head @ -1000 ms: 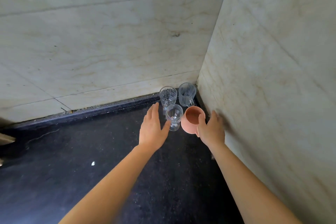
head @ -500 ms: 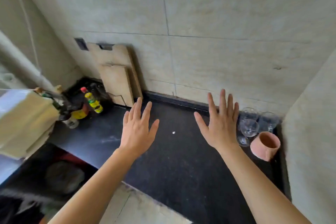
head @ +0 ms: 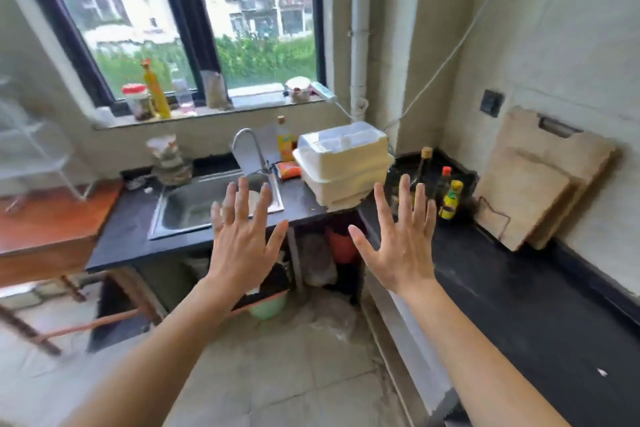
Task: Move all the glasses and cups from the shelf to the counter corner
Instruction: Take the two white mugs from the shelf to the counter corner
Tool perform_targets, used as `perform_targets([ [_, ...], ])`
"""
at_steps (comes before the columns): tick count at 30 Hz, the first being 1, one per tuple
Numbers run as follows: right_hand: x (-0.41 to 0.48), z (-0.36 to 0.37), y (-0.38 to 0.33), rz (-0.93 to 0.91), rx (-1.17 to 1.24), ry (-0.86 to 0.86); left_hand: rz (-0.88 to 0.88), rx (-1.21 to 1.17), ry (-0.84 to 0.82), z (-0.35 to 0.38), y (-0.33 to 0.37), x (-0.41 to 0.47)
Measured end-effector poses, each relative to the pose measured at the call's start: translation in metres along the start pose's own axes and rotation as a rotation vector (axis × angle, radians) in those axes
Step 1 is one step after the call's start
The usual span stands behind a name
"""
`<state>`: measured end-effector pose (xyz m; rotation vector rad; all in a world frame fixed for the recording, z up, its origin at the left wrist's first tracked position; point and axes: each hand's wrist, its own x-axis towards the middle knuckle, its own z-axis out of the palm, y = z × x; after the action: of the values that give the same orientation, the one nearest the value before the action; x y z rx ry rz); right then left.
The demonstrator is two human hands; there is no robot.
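My left hand (head: 240,239) and my right hand (head: 401,239) are both raised in front of me with fingers spread, holding nothing. They hover over the floor gap between the sink counter and the black counter (head: 540,315) on the right. No glasses or cups show in this view; the counter corner with them is out of frame. A white wire shelf (head: 31,149) is blurred at the far left, and I cannot tell what stands on it.
A steel sink (head: 194,208) with a tap sits ahead. White foam boxes (head: 343,166) are stacked beside it. Sauce bottles (head: 446,194) stand in the black counter's far corner, cutting boards (head: 540,180) lean on the right wall. A wooden table (head: 48,225) is left.
My view has swung left from the counter corner with the glasses and pink cup to the sink and window. Both hands let go and now hang open in the air.
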<state>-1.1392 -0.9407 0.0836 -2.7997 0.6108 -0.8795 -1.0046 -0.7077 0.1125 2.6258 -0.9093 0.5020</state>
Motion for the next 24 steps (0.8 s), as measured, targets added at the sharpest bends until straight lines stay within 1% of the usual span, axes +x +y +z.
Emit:
perform_targets([
  [2, 0.03, 0.042, -0.067, -0.113, 0.039, -0.011, -0.072, 0.031, 0.03, -0.012, -0.072, -0.003],
  [7, 0.099, 0.136, -0.251, -0.351, 0.104, -0.031, -0.261, 0.104, 0.047, -0.048, -0.252, -0.005],
  [11, 0.132, 0.187, -0.375, -0.486, 0.163, -0.074, -0.4, 0.162, 0.073, -0.081, -0.362, -0.005],
  [17, 0.172, 0.258, -0.508, -0.619, 0.225, -0.138, -0.568, 0.228, 0.096, -0.104, -0.487, -0.003],
  [24, 0.234, 0.351, -0.638, -0.734, 0.319, -0.182, -0.66, 0.263, 0.133, -0.099, -0.62, 0.024],
])
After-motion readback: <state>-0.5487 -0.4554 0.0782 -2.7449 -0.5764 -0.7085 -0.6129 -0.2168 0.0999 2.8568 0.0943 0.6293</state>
